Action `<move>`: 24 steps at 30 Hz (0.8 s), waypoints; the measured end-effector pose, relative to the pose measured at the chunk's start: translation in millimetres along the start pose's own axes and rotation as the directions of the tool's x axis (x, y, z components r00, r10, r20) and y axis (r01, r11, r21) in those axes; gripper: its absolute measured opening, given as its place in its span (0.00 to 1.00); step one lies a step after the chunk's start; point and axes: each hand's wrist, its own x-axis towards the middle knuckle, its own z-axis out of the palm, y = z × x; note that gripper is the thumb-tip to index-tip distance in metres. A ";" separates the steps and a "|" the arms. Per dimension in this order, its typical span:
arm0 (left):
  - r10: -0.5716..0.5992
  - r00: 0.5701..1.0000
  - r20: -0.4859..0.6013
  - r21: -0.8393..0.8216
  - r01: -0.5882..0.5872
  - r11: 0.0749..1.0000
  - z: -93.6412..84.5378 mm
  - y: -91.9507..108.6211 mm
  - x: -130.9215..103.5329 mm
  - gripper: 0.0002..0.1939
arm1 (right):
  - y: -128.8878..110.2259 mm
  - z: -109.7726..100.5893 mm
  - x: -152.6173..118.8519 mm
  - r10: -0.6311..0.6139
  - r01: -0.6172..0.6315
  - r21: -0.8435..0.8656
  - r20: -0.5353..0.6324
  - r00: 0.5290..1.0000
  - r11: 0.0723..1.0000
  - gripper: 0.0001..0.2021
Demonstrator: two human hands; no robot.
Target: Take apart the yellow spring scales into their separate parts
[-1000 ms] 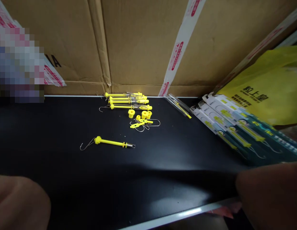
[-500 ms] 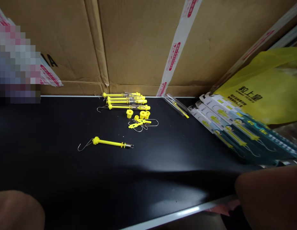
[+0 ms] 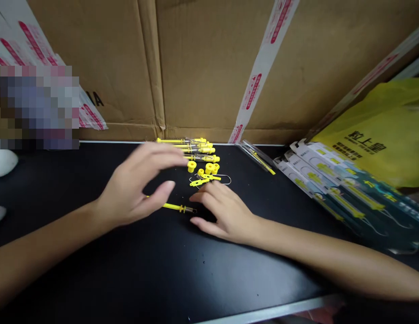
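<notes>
My left hand point(image 3: 138, 182) hovers over the left part of a yellow plastic rod tool point(image 3: 172, 206), hiding most of it; its thumb and fingers are apart and hold nothing. Close to the tool's metal end, my right hand point(image 3: 226, 209) has its thumb apart from bent fingers, with nothing visible between them. Beyond the hands are loose yellow flanged bushings point(image 3: 192, 167) and flat yellow pieces with bent wire point(image 3: 199, 182). The right fingertips are near those wire pieces; contact is unclear. Several similar rod tools point(image 3: 209, 158) lie side by side farther back, partly behind my left hand.
A cardboard box point(image 3: 202, 67) stands along the back of the black table point(image 3: 155, 270). To the right are printed product boxes point(image 3: 317, 175), a yellow bag point(image 3: 392, 130) and a clear-wrapped item point(image 3: 257, 157). At left sits a white rounded object point(image 3: 3, 163).
Both hands have come in from the lower edges and now reach over the single rod tool, one at each end. The view has shifted slightly. The parts look unmoved.
</notes>
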 end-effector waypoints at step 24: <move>0.152 0.988 0.022 0.222 -0.153 0.963 34.0 -20.2 -10.3 0.11 | 15.2 15.9 -6.3 0.019 -0.020 0.376 0.007 1.000 0.927 0.13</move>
